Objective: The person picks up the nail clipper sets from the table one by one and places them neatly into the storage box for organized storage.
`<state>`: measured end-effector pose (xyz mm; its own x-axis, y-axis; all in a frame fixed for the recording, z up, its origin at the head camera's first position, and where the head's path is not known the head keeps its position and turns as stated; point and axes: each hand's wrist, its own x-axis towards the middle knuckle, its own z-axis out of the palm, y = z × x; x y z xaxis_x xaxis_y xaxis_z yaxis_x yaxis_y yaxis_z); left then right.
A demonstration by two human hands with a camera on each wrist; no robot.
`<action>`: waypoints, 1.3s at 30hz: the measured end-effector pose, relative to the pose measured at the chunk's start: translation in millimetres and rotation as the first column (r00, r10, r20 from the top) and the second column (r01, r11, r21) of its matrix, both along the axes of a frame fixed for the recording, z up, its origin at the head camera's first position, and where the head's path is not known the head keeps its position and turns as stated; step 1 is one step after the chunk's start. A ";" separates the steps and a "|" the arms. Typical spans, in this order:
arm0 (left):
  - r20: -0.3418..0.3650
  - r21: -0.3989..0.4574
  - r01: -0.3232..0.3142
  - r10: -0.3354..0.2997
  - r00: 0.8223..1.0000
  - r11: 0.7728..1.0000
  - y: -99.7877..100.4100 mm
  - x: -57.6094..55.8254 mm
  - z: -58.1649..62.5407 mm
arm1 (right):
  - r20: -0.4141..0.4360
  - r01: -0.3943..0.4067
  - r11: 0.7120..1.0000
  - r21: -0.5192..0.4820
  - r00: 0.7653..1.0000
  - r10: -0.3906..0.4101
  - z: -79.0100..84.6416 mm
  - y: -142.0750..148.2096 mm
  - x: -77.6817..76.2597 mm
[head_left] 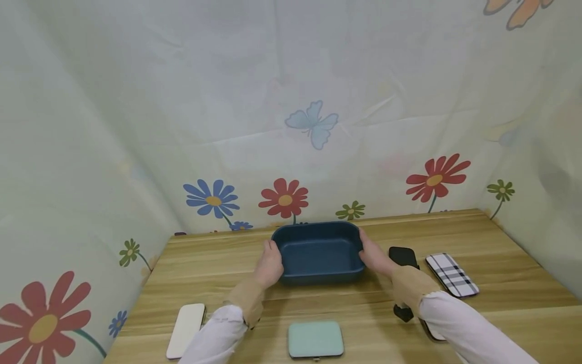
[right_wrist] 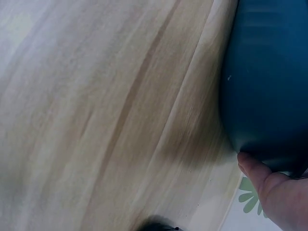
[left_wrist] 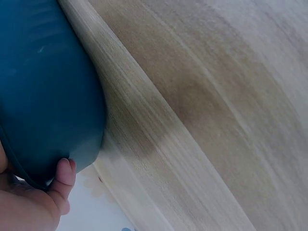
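Nearest the person, well short of the fingers, lies a mint clasp case. A white case sits short of and left of the left fingers. Both look closed; contents cannot be seen.

Farther out, the left hand and right hand grip opposite ends of a dark-blue rectangular basin, fingers curled on its end walls. Nothing shows inside it. Whether its base touches the counter I cannot tell. Moving it well would call for equal pressure at both ends, a level rim, and right fingers kept clear of the black case just beside them. Beyond that lies a plaid case.
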<state>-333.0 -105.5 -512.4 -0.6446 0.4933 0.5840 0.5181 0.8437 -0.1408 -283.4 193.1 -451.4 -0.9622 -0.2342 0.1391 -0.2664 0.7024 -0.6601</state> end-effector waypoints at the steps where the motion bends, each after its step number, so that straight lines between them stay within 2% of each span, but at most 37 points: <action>1: 0.036 0.024 -0.001 0.000 0.999 1.000 3.6 14.3 17.5 | 0.001 0.001 1.000 0.000 1.000 -0.001 -0.1 0.3 0.3; 2: 0.063 0.040 -0.008 0.005 0.998 0.999 6.4 24.1 29.8 | 0.002 0.000 1.000 0.000 1.000 0.000 -0.1 0.7 0.5; 4: 0.132 0.078 -0.026 0.016 0.991 0.997 9.9 36.5 44.2 | -0.005 -0.003 1.000 0.001 1.000 0.003 0.2 1.0 1.6; 6: 0.184 0.082 -0.057 0.041 0.982 0.995 11.7 42.6 50.7 | -0.004 0.000 1.000 -0.002 1.000 0.000 0.7 1.2 2.5; 8: 0.170 0.073 -0.057 0.044 0.984 0.996 11.8 43.5 51.1 | -0.002 0.000 1.000 0.001 1.000 0.000 0.7 1.8 3.5; 10: 0.118 0.076 -0.026 0.017 0.993 0.997 10.2 38.9 44.4 | 0.010 0.002 1.000 0.004 1.000 -0.002 0.3 2.7 3.9; 13: 0.059 0.052 0.006 -0.009 0.998 0.999 5.3 25.6 27.5 | 0.028 0.004 1.000 0.004 1.000 -0.004 0.1 3.9 4.4; 16: -0.040 0.015 0.019 -0.018 0.999 1.000 -5.0 -14.4 -25.9 | 0.044 0.003 1.000 0.000 0.999 -0.003 -0.2 4.8 4.5; 17: -0.033 -0.009 0.013 -0.013 0.999 1.000 -7.0 -21.1 -34.7 | 0.048 0.003 1.000 0.002 0.999 -0.003 -0.1 4.8 4.6; 19: -0.053 -0.038 0.015 -0.017 0.998 0.999 -6.9 -19.2 -32.5 | 0.045 0.004 1.000 0.005 0.999 -0.004 -0.4 5.2 5.1; 20: -0.082 -0.046 0.015 -0.019 0.996 0.999 -8.2 -27.6 -45.3 | 0.043 0.004 1.000 0.008 0.999 -0.004 -0.6 5.4 5.3; 23: 0.047 -0.030 0.024 -0.023 0.999 0.999 1.3 13.9 9.0 | 0.034 0.007 1.000 0.014 0.999 -0.008 0.3 5.6 7.1; 24: 0.052 -0.029 0.029 -0.028 0.998 0.999 3.0 22.1 19.8 | 0.028 0.006 1.000 0.013 1.000 -0.007 0.8 5.4 7.9; 26: 0.079 -0.035 0.029 -0.027 0.997 0.999 3.9 28.1 26.9 | 0.035 0.005 1.000 0.008 0.999 -0.006 1.8 5.7 9.1; 27: 0.123 -0.024 0.035 -0.032 0.992 0.999 6.4 40.8 44.0 | 0.040 0.003 1.000 0.004 0.999 -0.004 2.4 5.6 9.8; 29: 0.114 -0.042 0.049 -0.044 0.993 0.998 5.7 40.7 44.0 | 0.038 0.000 1.000 -0.006 0.999 0.001 2.9 5.8 10.5; 31: 0.124 -0.020 0.057 -0.054 0.991 0.998 5.1 41.3 44.4 | 0.048 -0.004 1.000 -0.016 0.999 0.005 2.7 6.2 10.5; 36: 0.208 0.088 0.049 -0.067 0.976 0.995 4.9 44.3 47.9 | 0.043 -0.008 1.000 -0.025 0.999 0.009 0.6 7.0 11.1; 39: 0.239 0.102 0.046 -0.069 0.969 0.994 4.5 45.8 49.6 | 0.042 -0.008 1.000 -0.014 0.999 0.009 -0.5 7.7 11.6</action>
<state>-287.2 -101.1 -462.8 -0.7444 0.4837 0.4603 0.5749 0.8149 0.0735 -271.8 200.8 -451.9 -0.9652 -0.2408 0.1022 -0.2444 0.6912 -0.6801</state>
